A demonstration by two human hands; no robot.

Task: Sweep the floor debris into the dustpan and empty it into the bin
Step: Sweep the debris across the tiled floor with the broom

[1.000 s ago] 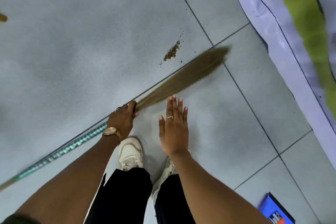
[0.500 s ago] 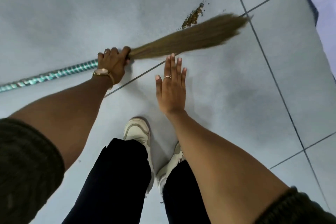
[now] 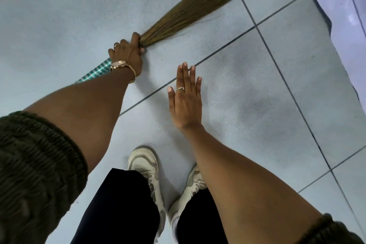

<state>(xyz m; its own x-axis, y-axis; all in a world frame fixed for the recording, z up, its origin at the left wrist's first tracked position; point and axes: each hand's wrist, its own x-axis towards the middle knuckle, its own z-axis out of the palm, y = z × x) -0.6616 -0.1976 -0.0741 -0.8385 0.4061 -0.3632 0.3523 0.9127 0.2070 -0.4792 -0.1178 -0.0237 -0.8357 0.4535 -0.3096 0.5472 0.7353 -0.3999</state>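
Up-right from the clenched left hand (image 3: 128, 55) ran the grass broom (image 3: 194, 6), bristles pointing far away, while the right hand (image 3: 186, 103) hovered flat, empty, nearer the shoes.

Grey tiled floor (image 3: 267, 89), broom bristles (image 3: 198, 4) brushing it, white sneakers (image 3: 146, 166), perhaps a sheet edge (image 3: 340, 6)

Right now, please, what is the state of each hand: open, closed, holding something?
Left hand: closed in a grip on the grass broom, where handle meets bristles.
Right hand: open, fingers straight, holding nothing.
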